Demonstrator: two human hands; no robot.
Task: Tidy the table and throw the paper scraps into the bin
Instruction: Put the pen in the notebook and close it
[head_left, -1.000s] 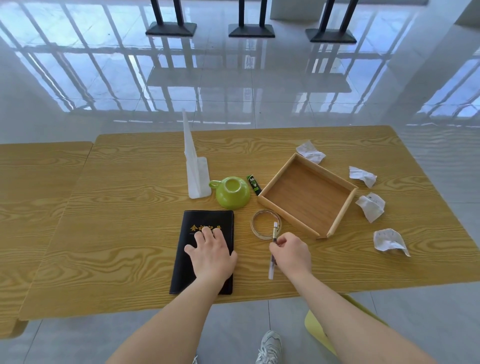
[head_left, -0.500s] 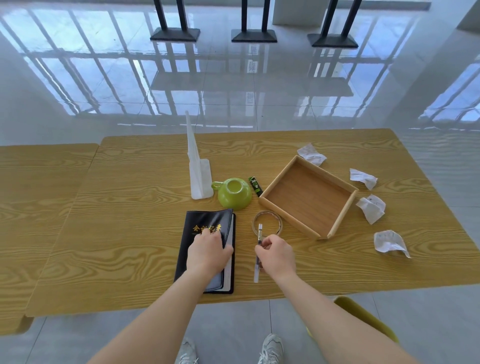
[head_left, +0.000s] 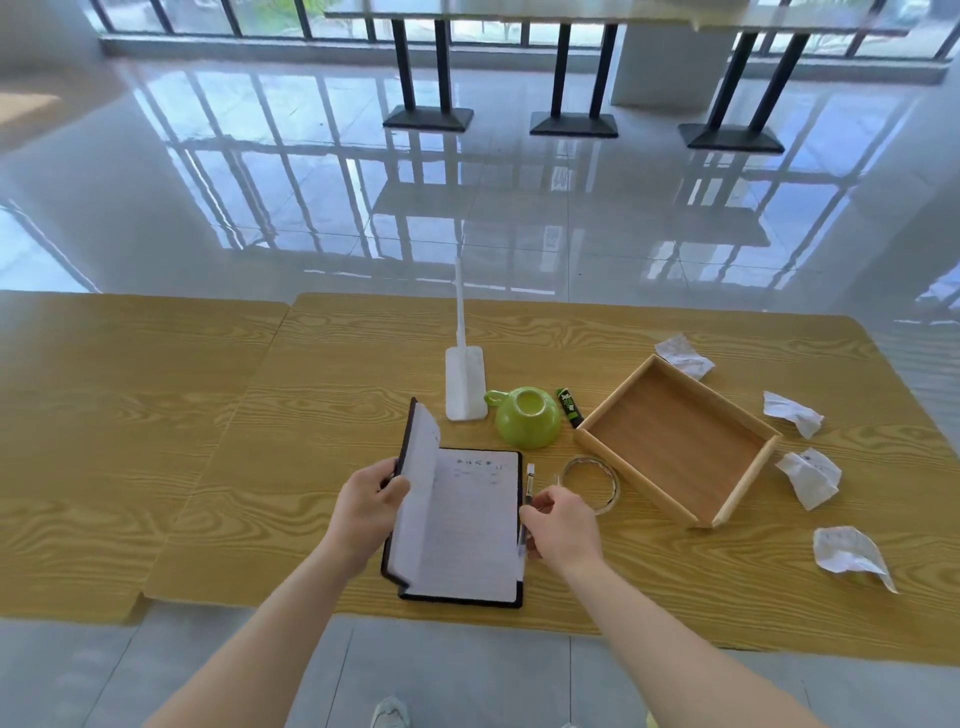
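Observation:
A black notebook (head_left: 467, 525) lies open near the table's front edge. My left hand (head_left: 370, 506) grips its raised black cover, which stands tilted up on the left. My right hand (head_left: 563, 527) pinches a white pen (head_left: 529, 480) lying along the notebook's right edge. Several crumpled paper scraps lie on the right side: one (head_left: 683, 356) behind the tray, one (head_left: 792, 413) and one (head_left: 810, 475) to its right, one (head_left: 849, 553) near the front edge. No bin is in view.
An empty wooden tray (head_left: 675, 447) sits right of centre. A roll of clear tape (head_left: 592, 480) lies beside my right hand. An overturned green cup (head_left: 527, 423), a small green tube (head_left: 570, 408) and a white stand (head_left: 465, 382) sit behind the notebook. A second table (head_left: 130, 415) adjoins on the left.
My left hand has swung the notebook's cover up and open, showing the written page. My right hand has brought the pen left against the notebook's right edge.

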